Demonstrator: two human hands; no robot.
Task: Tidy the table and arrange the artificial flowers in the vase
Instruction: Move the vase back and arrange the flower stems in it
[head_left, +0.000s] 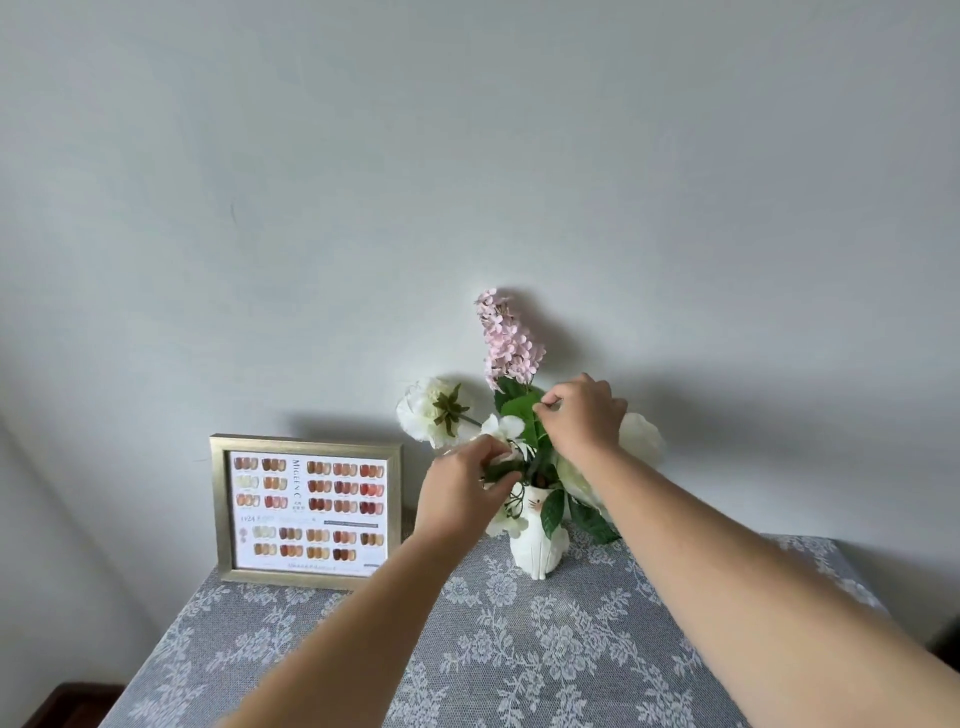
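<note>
Your left hand (457, 488) pinches a dark stem, your right hand (579, 415) nips a leaf (519, 410), both above the vase (537, 545) at table centre. Tease the twelve o'clock pink spray (506, 338) gently; the vase looks tippy.

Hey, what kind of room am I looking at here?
Probably a home or a small nail salon corner: a framed nail colour chart, a cat-shaped vase of artificial flowers, and a lace-patterned tablecloth.

Soft, even daylight, faint shadows on the wall (467, 156) behind the flowers (509, 343), wide-angle bending at edges.
</note>
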